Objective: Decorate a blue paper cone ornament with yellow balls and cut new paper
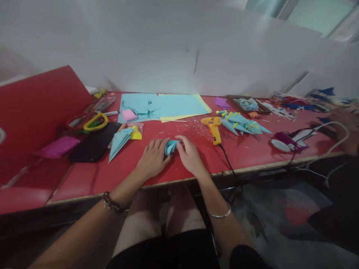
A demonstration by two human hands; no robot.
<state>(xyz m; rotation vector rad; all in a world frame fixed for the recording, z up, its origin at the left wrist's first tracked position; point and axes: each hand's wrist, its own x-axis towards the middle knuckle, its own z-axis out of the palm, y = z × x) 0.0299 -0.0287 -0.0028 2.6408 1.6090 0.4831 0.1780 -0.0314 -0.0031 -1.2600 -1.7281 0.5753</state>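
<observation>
Near the front edge of the red table (185, 164), a curled piece of light blue paper (170, 147) sits between my two hands. My left hand (153, 157) has its fingers bent over the paper's left side, thumb along the near side. On the other side, my right hand (190, 154) grips the paper's right edge between thumb and fingers. To the left lie folded blue paper cones (120, 142) beside a small bag with a yellow piece (136, 133). A yellow glue gun (213, 129) stands to the right, its cord running over the table edge.
Blue paper sheets (174, 106) lie along the back. Yellow-tied blue cones (241, 122) and a tray of scraps (249, 104) are at right. At left are a black phone (95, 144), yellow-handled scissors (96, 121) and a pink packet (58, 146). Another person's hand (347, 127) shows far right.
</observation>
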